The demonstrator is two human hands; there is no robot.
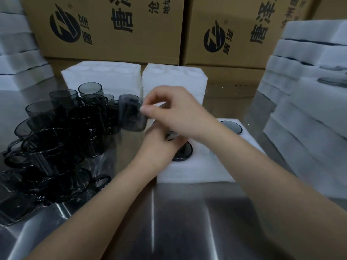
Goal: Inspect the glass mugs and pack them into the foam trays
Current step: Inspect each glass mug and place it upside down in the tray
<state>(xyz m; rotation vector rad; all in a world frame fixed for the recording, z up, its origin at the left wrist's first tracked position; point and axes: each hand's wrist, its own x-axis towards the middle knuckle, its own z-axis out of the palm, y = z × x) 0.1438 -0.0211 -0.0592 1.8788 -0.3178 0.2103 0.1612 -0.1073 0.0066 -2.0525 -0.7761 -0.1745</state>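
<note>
Left hand [159,147] sits over the near foam tray [197,171], fingers hidden, so I cannot tell its grip; right hand [174,111] pinches a smoky mug [132,114] beyond it. I see two pockets filled; many loose mugs [62,139] and empty trays [101,76] remain.

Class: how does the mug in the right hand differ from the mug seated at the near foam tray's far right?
The held mug is lifted and tilted; the seated mug sits sunk in the foam tray. The right hand pinches the held mug; nothing touches the seated mug. The held mug's side shows; the seated mug shows only one round end. Both are dark glass.
</note>
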